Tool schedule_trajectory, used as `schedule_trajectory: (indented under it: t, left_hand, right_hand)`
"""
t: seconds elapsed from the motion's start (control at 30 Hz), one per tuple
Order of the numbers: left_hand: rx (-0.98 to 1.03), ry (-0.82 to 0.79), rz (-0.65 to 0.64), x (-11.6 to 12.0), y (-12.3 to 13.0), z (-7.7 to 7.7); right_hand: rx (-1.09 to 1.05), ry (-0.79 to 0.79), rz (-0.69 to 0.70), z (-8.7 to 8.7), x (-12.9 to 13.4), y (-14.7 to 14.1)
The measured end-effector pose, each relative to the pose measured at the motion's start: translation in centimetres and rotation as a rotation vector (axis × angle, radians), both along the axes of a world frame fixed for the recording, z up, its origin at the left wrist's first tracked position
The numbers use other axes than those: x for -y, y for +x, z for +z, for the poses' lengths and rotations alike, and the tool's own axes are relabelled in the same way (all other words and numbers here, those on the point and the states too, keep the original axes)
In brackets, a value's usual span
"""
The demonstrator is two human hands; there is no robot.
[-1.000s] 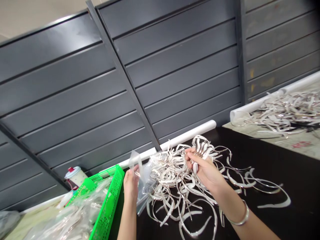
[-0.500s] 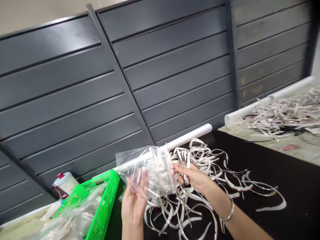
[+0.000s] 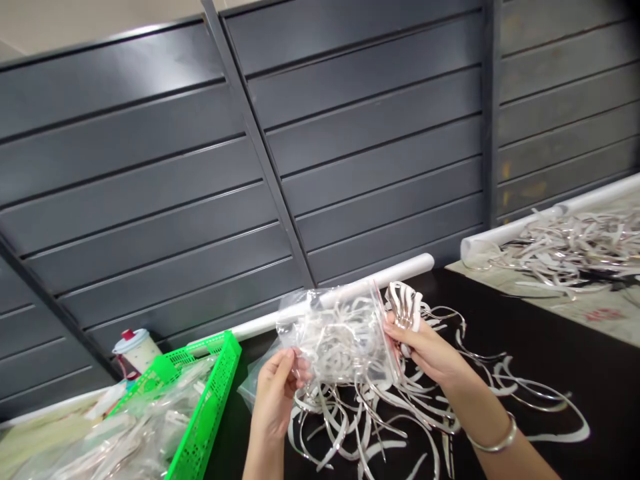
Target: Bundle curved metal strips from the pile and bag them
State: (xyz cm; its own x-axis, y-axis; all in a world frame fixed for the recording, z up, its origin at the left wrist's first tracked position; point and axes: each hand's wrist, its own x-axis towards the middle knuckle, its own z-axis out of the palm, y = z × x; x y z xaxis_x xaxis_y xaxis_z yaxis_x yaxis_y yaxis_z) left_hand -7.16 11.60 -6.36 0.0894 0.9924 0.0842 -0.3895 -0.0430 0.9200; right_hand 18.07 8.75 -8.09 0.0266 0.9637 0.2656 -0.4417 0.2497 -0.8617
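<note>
A clear plastic bag (image 3: 345, 340) with a red-lined edge on its right holds many white and silvery curved strips. My left hand (image 3: 280, 383) pinches the bag's lower left corner. At the bag's red edge, my right hand (image 3: 425, 343) grips a bundle of curved strips (image 3: 404, 307) and also touches the bag's rim. Loose curved strips (image 3: 345, 420) lie on the black table surface (image 3: 525, 340) below and to the right of the bag. A bangle is on my right wrist.
A green crate (image 3: 210, 400) of filled clear bags stands at the left, with a lidded cup (image 3: 137, 350) behind it. White rolls (image 3: 405, 267) run along the grey panelled wall. More strips (image 3: 575, 250) are heaped at the far right.
The bag and my right hand with the bundle have moved right. My left hand has gone from open behind the bag to pinching its corner, and the bag is spread flatter.
</note>
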Motion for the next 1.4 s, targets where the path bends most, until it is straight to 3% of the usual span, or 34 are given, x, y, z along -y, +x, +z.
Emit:
schedule_trajectory:
  t: [0.07, 0.27, 0.63, 0.8, 0.9, 0.97, 1.07, 1.13, 1.27, 1.4]
  left_hand:
    - [-0.098, 0.021, 0.044, -0.2, -0.1, -0.1]
    - [-0.288, 0.071, -0.01, -0.7, -0.7, -0.1]
    - [-0.165, 0.149, 0.232, -0.9, -1.0, -0.5]
    - [-0.568, 0.333, 0.362, -1.5, -1.9, -0.8]
    - [-0.759, 0.448, 0.421, -0.7, -1.5, -0.6]
    - [-0.733, 0.443, 0.287, 0.4, -0.5, -0.5]
    - [-0.596, 0.339, -0.055, 2.0, 1.4, -0.8]
    - [-0.536, 0.268, -0.217, 2.5, 2.5, -1.1]
    - [-0.539, 0.203, -0.317, 2.8, 3.1, -1.2]
    - [-0.647, 0.264, -0.359, 2.8, 2.4, -0.8]
  right_hand:
    - [0.035, 0.021, 0.041, 0.3, 0.5, 0.3]
    - [0.038, 0.081, 0.121, 0.4, 1.1, 0.3]
    - [-0.006, 0.107, 0.01, 1.0, 1.3, -0.3]
    - [-0.009, 0.125, 0.015, 0.7, 1.1, -1.4]
    - [0.059, 0.132, 0.075, 0.4, 0.9, -2.7]
    - [0.125, 0.141, 0.14, 0.2, 1.0, -3.8]
    - [0.217, 0.133, 0.264, -0.2, 1.1, -5.6]
    - [0.27, 0.137, 0.331, -0.6, 1.2, -6.6]
    - [0.317, 0.191, 0.38, -1.1, 1.3, -7.4]
    - [0.323, 0.211, 0.416, -1.0, 1.4, -7.3]
